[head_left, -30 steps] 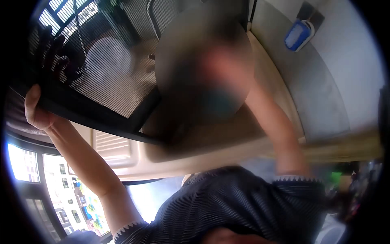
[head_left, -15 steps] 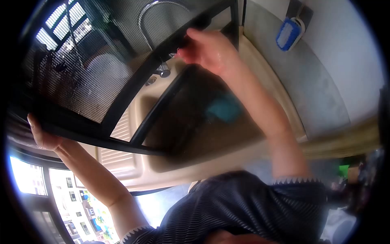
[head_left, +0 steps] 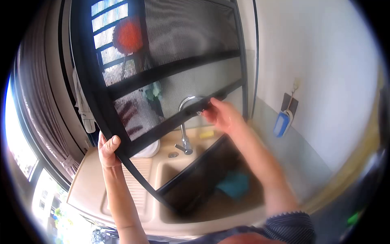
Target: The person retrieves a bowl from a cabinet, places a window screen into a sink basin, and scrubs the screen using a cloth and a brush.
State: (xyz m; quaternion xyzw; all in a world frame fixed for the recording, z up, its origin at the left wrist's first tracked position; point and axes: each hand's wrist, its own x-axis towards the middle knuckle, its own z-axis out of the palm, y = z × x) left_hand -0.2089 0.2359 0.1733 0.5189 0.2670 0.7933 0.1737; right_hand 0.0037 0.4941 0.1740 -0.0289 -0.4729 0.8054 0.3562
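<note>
A large window screen (head_left: 174,73) with a black frame and dark mesh panels stands tilted over the sink (head_left: 168,213), its lower end inside the basin. My left hand (head_left: 109,151) is closed around the screen's left frame bar, thumb on the near face. Higher up and to the right, my right hand (head_left: 223,117) grips a crossbar of the same frame; its fingertips are partly hidden behind the bar. A blurred teal cloth-like piece (head_left: 234,186) shows at the lower panel, and I cannot tell whether it lies on or behind the mesh.
Behind the screen rises a chrome faucet (head_left: 185,142), with a yellow sponge (head_left: 206,134) near it. A ribbed drainboard (head_left: 140,173) and a white round item (head_left: 149,149) are on the left. One blue-and-white brush (head_left: 281,124) hangs on the right wall. Curtains (head_left: 42,93) hang by the left window.
My view has turned, so the screen now appears more upright and more of its upper part shows. Both hands keep their hold on the frame.
</note>
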